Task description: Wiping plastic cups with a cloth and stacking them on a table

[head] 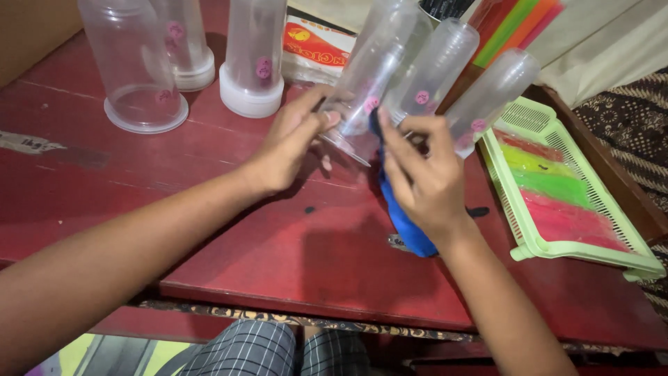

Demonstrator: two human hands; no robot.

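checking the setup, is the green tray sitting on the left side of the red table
No, the green tray lies at the right edge of the red table, beside the right hand.

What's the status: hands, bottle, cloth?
Left hand grips tilted clear bottle at its open end. Right hand holds blue cloth against the bottle mouth. More clear bottles lean right behind; green tray at right, apart.

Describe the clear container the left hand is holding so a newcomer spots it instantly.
On the red table, several clear plastic containers stand or lean at the far edge. The held container is the tilted one at centre, open rim towards the camera, in the left hand. Only it has the blue cloth at its mouth.
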